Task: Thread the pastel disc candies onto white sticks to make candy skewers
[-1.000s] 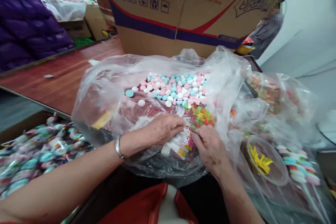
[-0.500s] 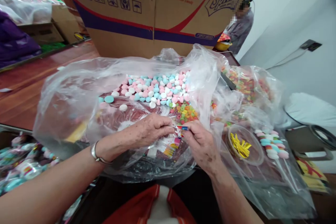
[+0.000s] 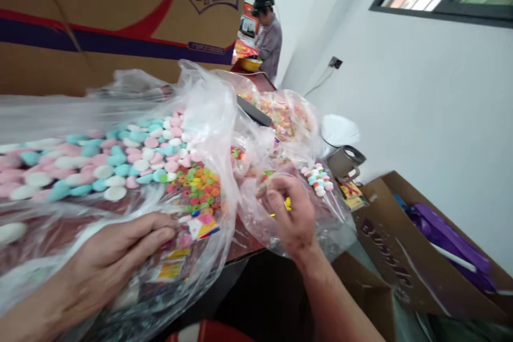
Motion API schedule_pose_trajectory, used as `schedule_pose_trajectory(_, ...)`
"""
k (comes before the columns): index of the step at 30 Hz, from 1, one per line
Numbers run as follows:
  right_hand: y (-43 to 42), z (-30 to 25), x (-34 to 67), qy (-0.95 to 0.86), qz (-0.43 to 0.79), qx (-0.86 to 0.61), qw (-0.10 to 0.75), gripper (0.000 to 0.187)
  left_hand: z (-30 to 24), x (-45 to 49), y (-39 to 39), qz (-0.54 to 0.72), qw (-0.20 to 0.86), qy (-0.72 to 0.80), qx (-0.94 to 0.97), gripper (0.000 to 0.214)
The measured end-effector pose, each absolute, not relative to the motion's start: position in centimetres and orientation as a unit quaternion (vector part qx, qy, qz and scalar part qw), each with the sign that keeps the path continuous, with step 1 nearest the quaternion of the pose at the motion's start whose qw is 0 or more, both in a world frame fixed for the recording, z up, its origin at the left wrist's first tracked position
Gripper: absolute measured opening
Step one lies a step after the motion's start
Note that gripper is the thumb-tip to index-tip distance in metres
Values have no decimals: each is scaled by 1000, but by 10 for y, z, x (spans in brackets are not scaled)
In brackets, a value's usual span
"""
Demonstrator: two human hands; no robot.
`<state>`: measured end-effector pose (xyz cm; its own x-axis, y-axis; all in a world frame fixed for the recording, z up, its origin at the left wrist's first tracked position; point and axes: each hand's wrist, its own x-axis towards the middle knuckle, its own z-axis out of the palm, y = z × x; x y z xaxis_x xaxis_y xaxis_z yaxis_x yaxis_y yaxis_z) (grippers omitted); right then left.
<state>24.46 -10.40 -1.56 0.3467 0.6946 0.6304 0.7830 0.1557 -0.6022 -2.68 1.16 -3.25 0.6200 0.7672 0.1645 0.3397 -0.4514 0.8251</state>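
Two hands (image 3: 294, 214), one held wrapper (image 3: 203, 225), one tub (image 3: 254, 219)

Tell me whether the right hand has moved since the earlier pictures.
Yes, to the right: judged against the ring candies, the right hand has gone from close beside them to the yellow ties, farther right.

The marshmallows (image 3: 116, 156) lie before the carton (image 3: 120, 47), left of the candy rings (image 3: 200, 187).
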Motion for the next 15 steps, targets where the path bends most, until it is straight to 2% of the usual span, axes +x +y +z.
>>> schedule_pose_trajectory(2,-125,-21,295,-486,-128,-730,463,19,-33,-25,8,293,389,356,797,22)
schedule_pose_trajectory(3,-137,-25,320,-454,-155,-772,417,20,-32,-24,6,296,388,356,797,23)
schedule_pose_trajectory(7,-174,-50,387,-411,-137,-893,122,17,-28,-15,-1,291,394,348,799,28)
schedule_pose_trajectory(9,-181,-61,396,-424,-123,-897,14,18,-28,-11,-1,292,394,343,801,28)
schedule_pose_trajectory(12,-187,-70,397,-453,-171,-874,-26,25,-34,-11,5,293,386,325,812,25)
schedule_pose_trajectory(15,-198,-67,400,-457,-271,-846,46,29,-38,-18,15,267,398,291,828,22)
